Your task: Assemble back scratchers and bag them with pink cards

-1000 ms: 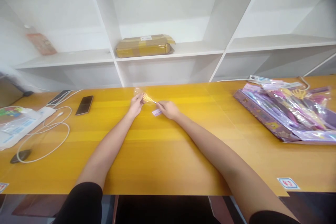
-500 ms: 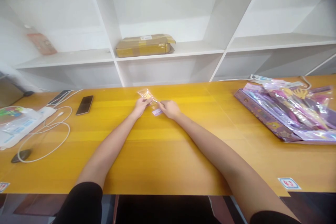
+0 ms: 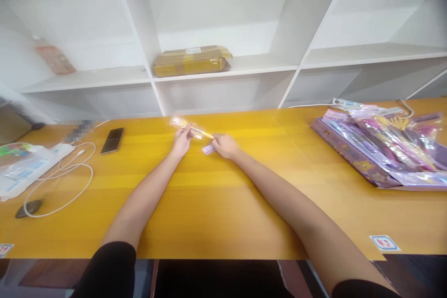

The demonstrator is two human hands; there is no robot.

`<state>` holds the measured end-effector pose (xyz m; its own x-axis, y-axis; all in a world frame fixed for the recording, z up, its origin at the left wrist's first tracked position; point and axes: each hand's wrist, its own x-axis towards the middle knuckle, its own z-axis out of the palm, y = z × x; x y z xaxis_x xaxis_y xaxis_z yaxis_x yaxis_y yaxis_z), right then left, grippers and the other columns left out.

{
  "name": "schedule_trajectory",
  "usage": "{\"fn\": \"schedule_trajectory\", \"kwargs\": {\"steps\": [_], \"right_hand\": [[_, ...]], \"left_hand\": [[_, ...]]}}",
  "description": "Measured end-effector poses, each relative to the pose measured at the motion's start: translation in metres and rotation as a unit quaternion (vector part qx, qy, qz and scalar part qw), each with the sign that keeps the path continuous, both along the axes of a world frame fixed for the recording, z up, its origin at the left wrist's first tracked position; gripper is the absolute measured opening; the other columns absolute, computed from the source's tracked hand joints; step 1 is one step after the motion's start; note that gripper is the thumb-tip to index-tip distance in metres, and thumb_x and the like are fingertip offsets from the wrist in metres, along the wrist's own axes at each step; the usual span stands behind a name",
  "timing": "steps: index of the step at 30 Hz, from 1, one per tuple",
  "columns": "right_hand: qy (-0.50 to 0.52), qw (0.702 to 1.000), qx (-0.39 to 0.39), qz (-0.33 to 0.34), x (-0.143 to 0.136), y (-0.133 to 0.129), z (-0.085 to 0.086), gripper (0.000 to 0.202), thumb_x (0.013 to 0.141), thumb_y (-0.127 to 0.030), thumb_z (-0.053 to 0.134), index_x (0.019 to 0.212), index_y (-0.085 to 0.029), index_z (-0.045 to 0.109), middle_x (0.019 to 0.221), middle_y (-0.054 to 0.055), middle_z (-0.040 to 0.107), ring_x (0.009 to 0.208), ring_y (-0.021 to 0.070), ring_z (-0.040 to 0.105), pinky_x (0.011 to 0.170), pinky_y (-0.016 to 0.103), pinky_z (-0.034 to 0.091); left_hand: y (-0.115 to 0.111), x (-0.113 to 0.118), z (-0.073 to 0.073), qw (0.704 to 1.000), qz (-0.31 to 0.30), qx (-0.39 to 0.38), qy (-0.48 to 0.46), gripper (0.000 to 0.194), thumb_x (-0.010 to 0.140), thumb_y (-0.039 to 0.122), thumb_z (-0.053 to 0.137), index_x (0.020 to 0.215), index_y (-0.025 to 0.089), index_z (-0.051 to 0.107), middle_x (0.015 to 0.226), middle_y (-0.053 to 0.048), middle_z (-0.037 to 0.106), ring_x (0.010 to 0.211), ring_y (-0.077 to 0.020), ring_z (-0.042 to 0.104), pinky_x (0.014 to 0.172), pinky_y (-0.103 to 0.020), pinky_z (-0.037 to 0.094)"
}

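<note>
Above the far middle of the table, my left hand (image 3: 182, 141) is closed on a clear plastic wrapper (image 3: 177, 122). My right hand (image 3: 225, 145) grips the end of a slim yellowish stick (image 3: 208, 135), which looks like a pen. The stick slants between both hands, its far part inside the wrapper. Glare and blur hide the details of that part. A small purple label (image 3: 208, 150) shows just below the stick, beside my right fingers.
A purple patterned box (image 3: 356, 164) at right holds several wrapped items. A phone (image 3: 113, 140), white cable (image 3: 91, 174), dark mouse (image 3: 28, 208) and white packet (image 3: 33, 172) lie at left. Behind stand white shelves (image 3: 223, 74) with a cardboard box (image 3: 190, 61).
My left hand has shifted left and slightly up with the wrapper, while my right hand has stayed about in place. More of the yellowish stick shows between them.
</note>
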<state>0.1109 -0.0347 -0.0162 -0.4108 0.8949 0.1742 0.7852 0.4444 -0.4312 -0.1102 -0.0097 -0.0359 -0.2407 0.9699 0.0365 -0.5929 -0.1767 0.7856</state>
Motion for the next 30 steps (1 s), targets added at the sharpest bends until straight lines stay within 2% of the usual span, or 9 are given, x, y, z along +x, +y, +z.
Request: {"fn": "schedule_trajectory", "kwargs": {"steps": [4,7,12,16,22,26,30], "right_hand": [[0.012,0.999,0.0,0.036,0.001,0.002,-0.004,0.026,0.11,-0.027,0.048,0.106,-0.02,0.073,0.097,0.009,0.08,0.076,0.0214,0.065,0.067,0.03,0.035],[0.025,0.999,0.002,0.038,0.001,0.002,-0.006,0.029,0.112,-0.03,0.047,0.108,-0.02,0.074,0.098,0.008,0.08,0.08,0.0221,0.067,0.069,0.029,0.037],[0.04,0.999,0.015,0.019,0.0,0.002,-0.006,0.036,0.115,-0.04,0.042,0.103,-0.022,0.071,0.091,0.007,0.077,0.074,0.021,0.063,0.066,0.03,0.034],[0.051,0.998,0.018,0.014,0.001,0.004,-0.006,0.036,0.114,-0.038,0.041,0.097,-0.021,0.068,0.086,0.007,0.075,0.071,0.0206,0.06,0.064,0.031,0.034],[0.053,0.997,0.008,0.053,0.004,0.004,-0.007,0.033,0.113,-0.032,0.039,0.095,-0.021,0.065,0.085,0.006,0.072,0.071,0.0205,0.058,0.066,0.03,0.035],[0.06,0.996,0.009,0.072,0.005,0.004,-0.007,0.035,0.115,-0.035,0.037,0.095,-0.022,0.063,0.087,0.006,0.072,0.074,0.0203,0.061,0.069,0.029,0.038],[0.063,0.994,0.0,0.092,0.004,0.004,-0.008,0.036,0.117,-0.039,0.039,0.098,-0.022,0.063,0.093,0.006,0.075,0.079,0.0198,0.064,0.072,0.028,0.041]], "left_hand": [[-0.006,0.015,-0.003,0.998,-0.04,0.0,0.051,0.034,0.07,0.028,0.103,0.085,0.012,0.078,0.088,-0.005,0.078,0.068,-0.0075,0.062,0.069,-0.023,0.051],[-0.008,0.022,-0.003,0.998,-0.035,-0.008,0.051,0.033,0.07,0.027,0.103,0.088,0.012,0.079,0.085,-0.005,0.077,0.069,-0.0088,0.064,0.069,-0.024,0.052],[-0.004,0.011,0.001,1.0,0.016,-0.004,-0.011,0.025,0.078,0.024,0.099,0.086,0.015,0.078,0.091,-0.003,0.078,0.069,-0.0065,0.061,0.067,-0.021,0.05],[-0.001,0.0,0.003,0.999,0.038,-0.009,-0.037,0.021,0.082,0.022,0.097,0.087,0.016,0.077,0.09,-0.002,0.076,0.067,-0.0059,0.059,0.065,-0.02,0.049],[0.001,-0.003,0.002,0.999,0.016,-0.008,-0.032,0.022,0.081,0.025,0.097,0.09,0.017,0.078,0.091,-0.002,0.076,0.067,-0.0065,0.059,0.064,-0.021,0.048],[0.0,-0.001,0.002,1.0,0.006,-0.005,-0.023,0.024,0.079,0.025,0.098,0.087,0.016,0.078,0.087,-0.002,0.074,0.066,-0.0064,0.058,0.063,-0.021,0.048],[-0.003,0.006,0.0,1.0,-0.018,-0.011,0.016,0.029,0.075,0.026,0.101,0.087,0.015,0.078,0.089,-0.003,0.076,0.073,-0.0091,0.063,0.068,-0.022,0.049]]}}
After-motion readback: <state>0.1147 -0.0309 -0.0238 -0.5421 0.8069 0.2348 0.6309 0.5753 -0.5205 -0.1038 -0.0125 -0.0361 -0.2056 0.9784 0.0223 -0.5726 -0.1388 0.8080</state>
